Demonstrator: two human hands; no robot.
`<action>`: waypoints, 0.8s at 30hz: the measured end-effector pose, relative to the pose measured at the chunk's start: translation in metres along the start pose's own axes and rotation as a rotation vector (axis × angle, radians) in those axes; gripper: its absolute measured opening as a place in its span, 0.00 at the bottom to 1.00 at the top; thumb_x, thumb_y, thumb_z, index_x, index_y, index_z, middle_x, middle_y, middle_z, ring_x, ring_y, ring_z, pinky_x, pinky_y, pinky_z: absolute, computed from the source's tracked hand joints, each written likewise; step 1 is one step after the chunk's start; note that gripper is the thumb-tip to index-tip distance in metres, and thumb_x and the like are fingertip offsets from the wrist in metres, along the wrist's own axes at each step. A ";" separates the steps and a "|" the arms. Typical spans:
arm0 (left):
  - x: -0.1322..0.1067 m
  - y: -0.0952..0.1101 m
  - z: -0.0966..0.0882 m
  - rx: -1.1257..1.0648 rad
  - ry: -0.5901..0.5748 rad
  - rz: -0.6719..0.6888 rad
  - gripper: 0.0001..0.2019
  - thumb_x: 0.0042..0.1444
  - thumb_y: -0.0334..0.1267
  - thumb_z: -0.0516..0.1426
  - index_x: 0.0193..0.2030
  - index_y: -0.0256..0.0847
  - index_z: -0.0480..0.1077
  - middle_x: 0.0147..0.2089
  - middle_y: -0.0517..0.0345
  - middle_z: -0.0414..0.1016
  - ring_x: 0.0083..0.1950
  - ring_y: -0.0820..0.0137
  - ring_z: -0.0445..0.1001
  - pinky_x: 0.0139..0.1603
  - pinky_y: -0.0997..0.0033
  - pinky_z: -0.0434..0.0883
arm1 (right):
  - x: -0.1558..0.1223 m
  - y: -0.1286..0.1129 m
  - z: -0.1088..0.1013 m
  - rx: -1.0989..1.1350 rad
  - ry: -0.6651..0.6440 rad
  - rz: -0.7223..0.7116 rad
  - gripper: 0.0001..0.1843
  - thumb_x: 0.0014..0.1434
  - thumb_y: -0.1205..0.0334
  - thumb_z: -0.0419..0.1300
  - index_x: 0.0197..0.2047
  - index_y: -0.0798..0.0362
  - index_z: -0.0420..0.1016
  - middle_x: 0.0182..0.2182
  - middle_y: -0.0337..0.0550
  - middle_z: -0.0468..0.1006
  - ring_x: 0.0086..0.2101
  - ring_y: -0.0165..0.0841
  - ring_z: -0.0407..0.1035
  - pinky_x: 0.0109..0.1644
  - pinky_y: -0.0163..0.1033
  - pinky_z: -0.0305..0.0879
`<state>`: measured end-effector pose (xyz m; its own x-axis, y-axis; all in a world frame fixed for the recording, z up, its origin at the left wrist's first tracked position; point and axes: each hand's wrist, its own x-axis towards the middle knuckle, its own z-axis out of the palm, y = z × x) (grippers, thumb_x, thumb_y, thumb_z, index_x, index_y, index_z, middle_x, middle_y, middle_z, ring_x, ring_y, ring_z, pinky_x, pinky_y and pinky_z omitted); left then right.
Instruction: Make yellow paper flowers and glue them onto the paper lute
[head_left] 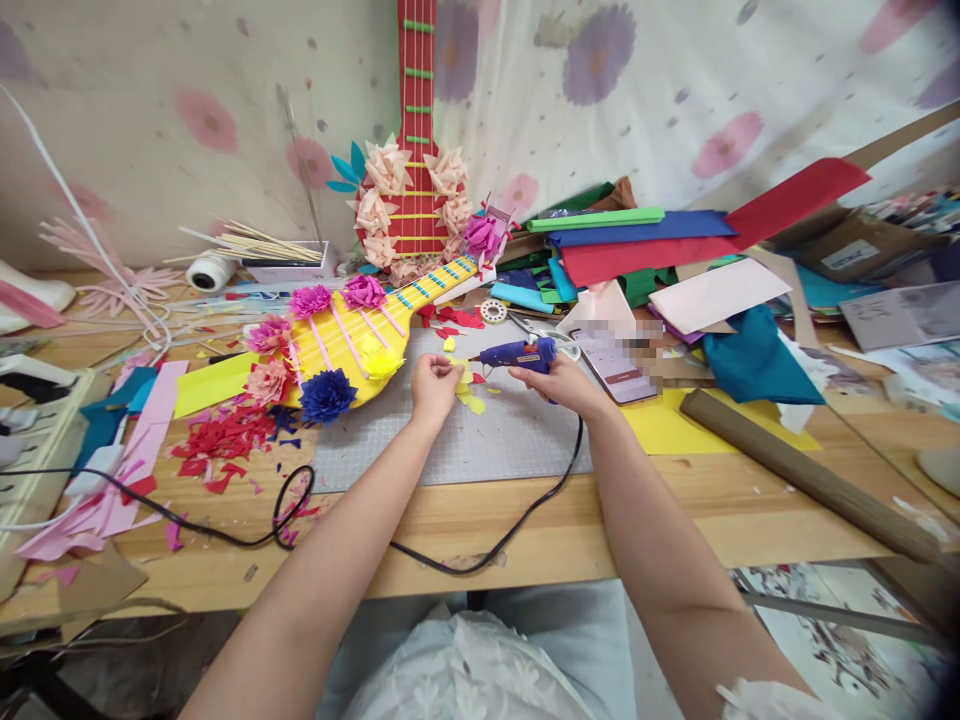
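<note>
Wooden table (pixel 450 520) strewn with paper scraps (pixel 225 437), a floral curtain (pixel 652 120) behind. Over a grey mat (pixel 517 440), the left hand (pixel 436 385) pinches yellow paper (pixel 465 386); the right hand (pixel 553 382) grips a glue gun (pixel 517 353), nozzle pointing at the left.

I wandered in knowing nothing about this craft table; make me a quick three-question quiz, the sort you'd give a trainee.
1. True or false: the right hand holds the blue glue gun.
2. Which flower colour is on the yellow guitar shape? A) white B) dark blue C) green
3. Fill in: the gridded mat beneath the left hand is ____.

Key: 1. True. 2. B. 3. Gray.
</note>
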<state>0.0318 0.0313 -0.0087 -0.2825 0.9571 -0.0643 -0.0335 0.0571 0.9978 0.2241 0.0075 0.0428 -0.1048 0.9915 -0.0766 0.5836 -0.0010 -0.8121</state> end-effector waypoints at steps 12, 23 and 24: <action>-0.002 -0.002 0.000 0.041 -0.029 0.054 0.11 0.43 0.28 0.61 0.29 0.40 0.61 0.23 0.65 0.68 0.27 0.74 0.70 0.31 0.73 0.66 | 0.000 0.001 0.000 0.063 0.045 0.021 0.25 0.45 0.37 0.59 0.24 0.54 0.67 0.16 0.36 0.65 0.18 0.25 0.57 0.21 0.32 0.53; -0.012 0.033 -0.006 -0.007 -0.195 0.000 0.12 0.41 0.29 0.62 0.32 0.39 0.63 0.22 0.65 0.69 0.25 0.75 0.70 0.28 0.76 0.65 | 0.032 0.023 0.026 -0.054 0.403 0.132 0.24 0.48 0.41 0.58 0.33 0.56 0.75 0.25 0.46 0.75 0.29 0.37 0.70 0.34 0.38 0.63; -0.012 0.038 -0.008 0.001 -0.222 -0.003 0.12 0.41 0.29 0.62 0.32 0.39 0.63 0.23 0.65 0.69 0.25 0.76 0.69 0.28 0.76 0.65 | 0.035 0.024 0.028 -0.103 0.421 0.129 0.24 0.49 0.42 0.58 0.35 0.56 0.76 0.28 0.48 0.76 0.33 0.38 0.71 0.36 0.39 0.64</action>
<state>0.0262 0.0193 0.0304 -0.0639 0.9960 -0.0627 -0.0327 0.0607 0.9976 0.2119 0.0383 0.0047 0.2986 0.9505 0.0859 0.6497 -0.1365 -0.7479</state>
